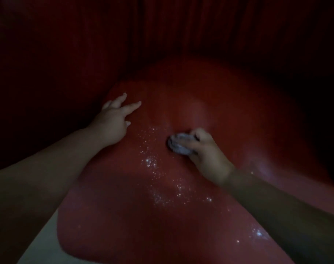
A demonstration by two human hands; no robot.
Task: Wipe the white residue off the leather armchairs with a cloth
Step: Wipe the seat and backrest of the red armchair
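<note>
Two bare forearms enter from the lower corners of the head view, no sleeves visible up to the frame edge. Left hand (113,121): no ring, watch or band seen; short, pale fingernails show on the fingertips. Right hand (208,153): bare wrist, no jewellery visible; slightly motion-blurred, nails not readable. Dim light; finer detail of either arm cannot be made out.
</note>
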